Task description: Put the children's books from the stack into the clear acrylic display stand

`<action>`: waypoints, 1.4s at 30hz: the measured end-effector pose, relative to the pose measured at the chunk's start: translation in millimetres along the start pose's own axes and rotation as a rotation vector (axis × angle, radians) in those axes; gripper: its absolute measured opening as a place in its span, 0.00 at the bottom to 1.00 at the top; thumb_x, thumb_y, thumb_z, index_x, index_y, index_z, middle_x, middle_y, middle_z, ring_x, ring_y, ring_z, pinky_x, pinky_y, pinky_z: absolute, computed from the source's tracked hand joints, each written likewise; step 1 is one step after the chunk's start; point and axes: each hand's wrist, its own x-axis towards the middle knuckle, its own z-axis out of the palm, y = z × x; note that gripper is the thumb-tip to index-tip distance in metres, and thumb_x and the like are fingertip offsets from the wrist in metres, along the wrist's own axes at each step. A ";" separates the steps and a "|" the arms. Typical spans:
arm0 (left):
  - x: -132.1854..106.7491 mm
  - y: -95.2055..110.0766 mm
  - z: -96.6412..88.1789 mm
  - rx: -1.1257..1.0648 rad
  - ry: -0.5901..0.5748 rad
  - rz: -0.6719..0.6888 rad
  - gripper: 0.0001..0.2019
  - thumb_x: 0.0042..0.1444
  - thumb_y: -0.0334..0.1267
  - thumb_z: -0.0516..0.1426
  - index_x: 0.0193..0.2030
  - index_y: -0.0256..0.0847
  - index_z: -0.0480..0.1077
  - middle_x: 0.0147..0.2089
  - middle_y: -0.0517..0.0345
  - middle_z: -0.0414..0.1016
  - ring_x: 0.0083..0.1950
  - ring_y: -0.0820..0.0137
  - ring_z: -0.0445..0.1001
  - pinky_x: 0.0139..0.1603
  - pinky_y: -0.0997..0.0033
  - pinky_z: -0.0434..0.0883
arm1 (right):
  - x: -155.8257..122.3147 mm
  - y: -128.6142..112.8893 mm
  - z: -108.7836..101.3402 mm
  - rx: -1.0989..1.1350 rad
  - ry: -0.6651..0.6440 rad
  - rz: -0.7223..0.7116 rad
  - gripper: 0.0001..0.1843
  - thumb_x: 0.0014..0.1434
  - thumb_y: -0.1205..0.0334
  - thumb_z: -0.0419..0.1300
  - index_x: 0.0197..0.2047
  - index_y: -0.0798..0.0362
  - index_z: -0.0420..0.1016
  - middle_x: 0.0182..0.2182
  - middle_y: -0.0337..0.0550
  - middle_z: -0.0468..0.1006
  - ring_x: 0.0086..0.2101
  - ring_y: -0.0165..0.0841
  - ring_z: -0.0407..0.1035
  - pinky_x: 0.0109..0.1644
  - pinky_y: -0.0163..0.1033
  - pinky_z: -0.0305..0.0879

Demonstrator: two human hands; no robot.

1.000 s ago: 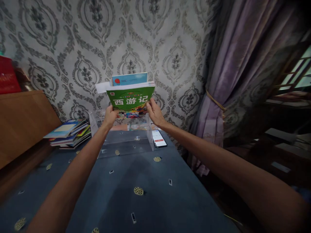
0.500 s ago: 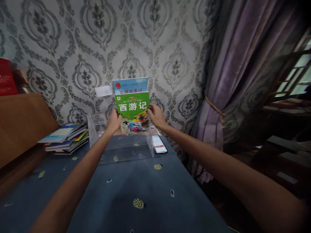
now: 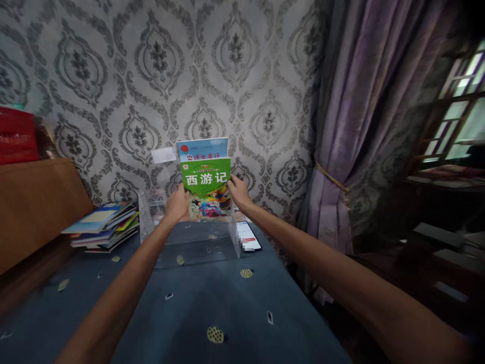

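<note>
A green picture book point(image 3: 206, 189) with white Chinese characters is upright between my two hands. My left hand point(image 3: 177, 203) is closed on its left edge, and my right hand point(image 3: 238, 192) pinches its right edge. Behind it stands a blue book point(image 3: 202, 147), of which only the top part shows. Both are at a clear acrylic stand point(image 3: 197, 251) with tiers and side panels. Whether the green book's bottom edge rests in the stand, I cannot tell. A white label point(image 3: 163, 154) sticks up at the stand's left rear.
A pile of books point(image 3: 102, 227) lies left of the stand, near a wooden cabinet point(image 3: 38, 212) with a red box point(image 3: 15, 135) on it. A phone point(image 3: 248, 236) lies right of the stand. Blue cloth point(image 3: 151, 323) covers the table; a purple curtain point(image 3: 337, 151) hangs at the right.
The whole scene sits slightly lower in the picture, as the head view has tilted up. My right fingers have shifted a little on the green book's edge; both hands still hold it.
</note>
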 end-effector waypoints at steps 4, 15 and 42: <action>0.3 5.6 -5.6 0.071 -0.056 -0.042 0.15 0.66 0.35 0.47 0.57 0.37 0.65 0.50 0.41 0.77 0.53 0.52 0.76 0.52 0.59 0.70 | -0.4 -2.1 0.8 -0.016 0.029 0.040 0.26 0.61 0.62 0.46 0.57 0.55 0.75 0.51 0.50 0.80 0.52 0.47 0.72 0.58 0.51 0.66; 0.8 9.1 -5.8 0.044 -0.089 -0.039 0.16 0.66 0.31 0.46 0.58 0.34 0.63 0.50 0.42 0.78 0.53 0.56 0.77 0.51 0.62 0.70 | -1.4 -1.8 3.6 -0.054 0.061 0.053 0.27 0.60 0.63 0.47 0.59 0.57 0.74 0.52 0.51 0.80 0.51 0.48 0.73 0.57 0.52 0.66; -11.7 -1.3 -20.1 0.044 -0.167 -0.015 0.25 0.68 0.42 0.43 0.68 0.35 0.54 0.54 0.39 0.77 0.57 0.51 0.76 0.57 0.54 0.69 | -11.0 8.0 -1.4 -0.034 0.058 0.016 0.25 0.63 0.62 0.48 0.58 0.56 0.75 0.55 0.50 0.79 0.54 0.44 0.71 0.62 0.51 0.64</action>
